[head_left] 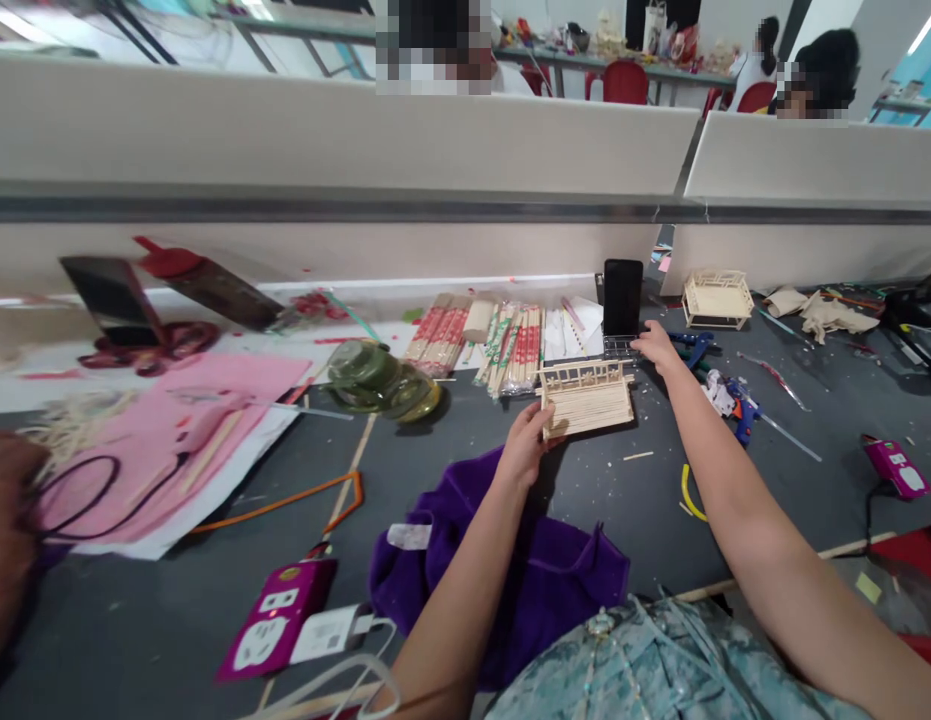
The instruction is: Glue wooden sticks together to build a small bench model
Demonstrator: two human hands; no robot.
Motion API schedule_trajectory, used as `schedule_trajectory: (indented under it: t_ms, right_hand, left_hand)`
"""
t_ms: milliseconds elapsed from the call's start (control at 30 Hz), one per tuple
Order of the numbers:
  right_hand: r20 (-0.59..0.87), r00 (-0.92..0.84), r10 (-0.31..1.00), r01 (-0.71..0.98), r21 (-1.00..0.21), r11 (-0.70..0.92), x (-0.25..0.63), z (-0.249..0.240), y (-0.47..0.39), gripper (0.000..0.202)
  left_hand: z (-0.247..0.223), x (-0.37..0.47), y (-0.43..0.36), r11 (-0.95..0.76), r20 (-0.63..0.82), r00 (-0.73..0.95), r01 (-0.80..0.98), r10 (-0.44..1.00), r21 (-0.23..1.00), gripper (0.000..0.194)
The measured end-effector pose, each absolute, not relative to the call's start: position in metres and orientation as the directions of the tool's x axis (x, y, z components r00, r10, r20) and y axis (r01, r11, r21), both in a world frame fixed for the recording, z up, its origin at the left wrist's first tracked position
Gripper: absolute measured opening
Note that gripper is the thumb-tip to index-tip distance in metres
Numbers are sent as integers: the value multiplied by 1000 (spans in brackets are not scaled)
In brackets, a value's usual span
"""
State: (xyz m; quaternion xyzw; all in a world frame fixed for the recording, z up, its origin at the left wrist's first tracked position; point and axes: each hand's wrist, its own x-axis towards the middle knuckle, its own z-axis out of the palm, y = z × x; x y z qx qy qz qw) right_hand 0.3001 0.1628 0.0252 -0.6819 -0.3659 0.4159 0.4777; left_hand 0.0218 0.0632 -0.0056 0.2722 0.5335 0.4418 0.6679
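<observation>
My left hand (pixel 526 445) is closed on the left end of a small bench-like model made of thin wooden sticks (pixel 589 405), with a slatted base and a railing along its back. The model is held just above the dark tabletop, beyond a crumpled purple cloth (pixel 450 510). My right hand (pixel 657 348) reaches forward, its fingers apart beside a black phone (pixel 622 295) that stands upright on a wire stand (pixel 619 345). Whether the fingertips touch the stand I cannot tell. Right of that hand lie pliers with blue handles (pixel 694 350) and a blue-and-white glue gun (pixel 742 410).
Behind stand bundles of wrapped chopsticks (pixel 510 345) and a second stick model (pixel 718 298) by the low partition (pixel 322 140). Left are a green glass jar (pixel 379 378), pink paper (pixel 232 400), a purple power strip (pixel 281 610) with a white charger, and another person's blurred hand (pixel 7 530).
</observation>
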Motion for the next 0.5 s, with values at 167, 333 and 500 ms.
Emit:
schedule_trajectory:
  t_ms: [167, 333, 500]
  right_hand:
    - [-243, 337, 910, 19, -964, -265, 294, 13, 176, 53]
    - [-222, 341, 914, -70, -975, -210, 291, 8, 180, 56]
    - [-211, 369, 905, -126, -976, -176, 291, 5, 180, 50]
  left_hand:
    - [-7, 22, 63, 427, -425, 74, -294, 902, 855, 62]
    - [-10, 23, 62, 398, -394, 80, -303, 916, 866, 66]
    - [-12, 24, 61, 377, -373, 74, -315, 925, 871, 66]
